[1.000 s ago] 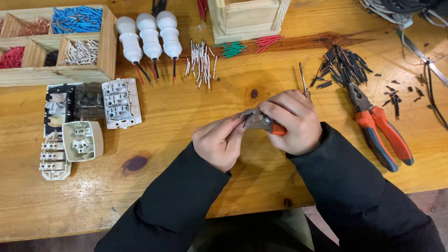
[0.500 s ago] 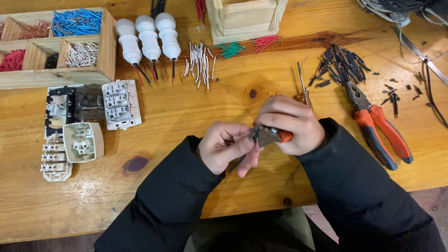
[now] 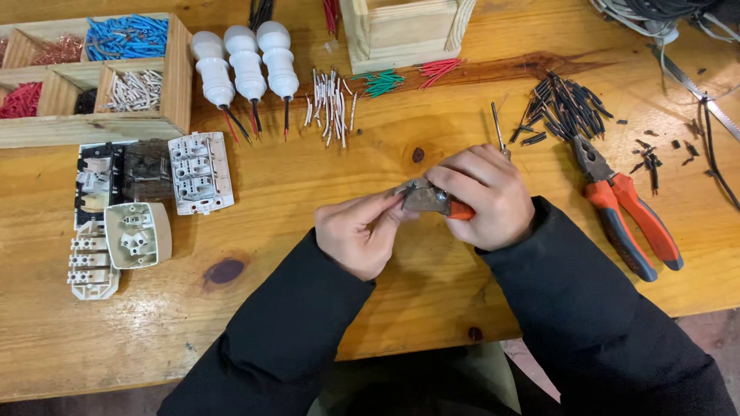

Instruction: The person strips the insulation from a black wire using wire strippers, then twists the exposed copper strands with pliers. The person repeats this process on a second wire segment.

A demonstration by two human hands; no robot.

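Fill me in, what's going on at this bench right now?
A person in dark sleeves works at a wooden table. The right hand grips a small orange-handled cutter; the left hand pinches at its metal head. What sits between the blades is too small to tell. Red-handled pliers lie to the right beside cut black wire pieces; white lamp holders and switch parts lie to the left.

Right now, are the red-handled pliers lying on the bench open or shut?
Open: the red-handled pliers lie flat on the wooden bench with handles splayed apart, right of the hands and untouched.
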